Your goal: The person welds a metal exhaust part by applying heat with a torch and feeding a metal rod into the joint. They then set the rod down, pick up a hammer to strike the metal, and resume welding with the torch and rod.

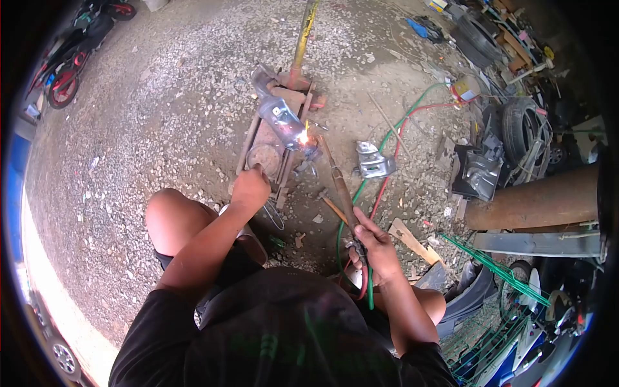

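Observation:
My right hand (376, 248) is wrapped around the handle of a gas torch (340, 184), whose tip points up and left. A bright flame (303, 137) burns at the lower right end of a silvery metal part (279, 118). That part lies tilted on a rusty floor jack (250, 140). Over the jack's near end, beside its round plate (264, 159), my left hand (251, 186) is closed; what its fingers hold, if anything, is hidden. A looped wire (275, 216) shows just below it. Green and red hoses (385, 184) run by the torch.
A bent shiny metal piece (375, 161) lies on the gravel right of the torch. Further right are tyres (521, 126), a large rusty cylinder (535, 197) and green wire racks (496, 267). The jack's yellow handle (304, 39) rises at the far side. A motorcycle (64, 84) stands upper left.

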`<state>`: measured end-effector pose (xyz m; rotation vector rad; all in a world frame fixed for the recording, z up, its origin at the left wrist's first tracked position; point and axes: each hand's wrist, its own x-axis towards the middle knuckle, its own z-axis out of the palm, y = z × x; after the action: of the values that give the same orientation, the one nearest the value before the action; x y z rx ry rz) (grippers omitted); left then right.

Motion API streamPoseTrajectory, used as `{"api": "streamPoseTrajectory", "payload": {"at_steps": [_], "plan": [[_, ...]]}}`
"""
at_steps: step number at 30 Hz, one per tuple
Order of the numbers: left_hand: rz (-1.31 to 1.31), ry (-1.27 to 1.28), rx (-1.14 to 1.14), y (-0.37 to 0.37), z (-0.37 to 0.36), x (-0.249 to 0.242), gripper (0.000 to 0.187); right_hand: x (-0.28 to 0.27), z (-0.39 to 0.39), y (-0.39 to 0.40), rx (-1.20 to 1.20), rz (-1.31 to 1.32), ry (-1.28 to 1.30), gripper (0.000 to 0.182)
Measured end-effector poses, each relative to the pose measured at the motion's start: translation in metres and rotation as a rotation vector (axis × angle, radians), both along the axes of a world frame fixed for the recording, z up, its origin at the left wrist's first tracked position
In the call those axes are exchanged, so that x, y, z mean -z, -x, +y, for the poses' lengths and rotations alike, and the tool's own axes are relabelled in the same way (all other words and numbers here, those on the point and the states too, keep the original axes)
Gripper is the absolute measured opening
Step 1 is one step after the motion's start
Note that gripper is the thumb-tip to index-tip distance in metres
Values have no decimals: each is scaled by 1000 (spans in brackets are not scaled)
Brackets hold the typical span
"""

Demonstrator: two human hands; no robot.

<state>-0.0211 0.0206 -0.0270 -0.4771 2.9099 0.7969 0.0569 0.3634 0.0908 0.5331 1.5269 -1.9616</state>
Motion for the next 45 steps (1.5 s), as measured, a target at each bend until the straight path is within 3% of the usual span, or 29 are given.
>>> {"api": "streamPoseTrajectory", "payload": {"at_steps": [45], "plan": [[-2, 21, 9, 7, 7, 9, 23, 6, 1, 3, 7, 20, 9, 52]]}}
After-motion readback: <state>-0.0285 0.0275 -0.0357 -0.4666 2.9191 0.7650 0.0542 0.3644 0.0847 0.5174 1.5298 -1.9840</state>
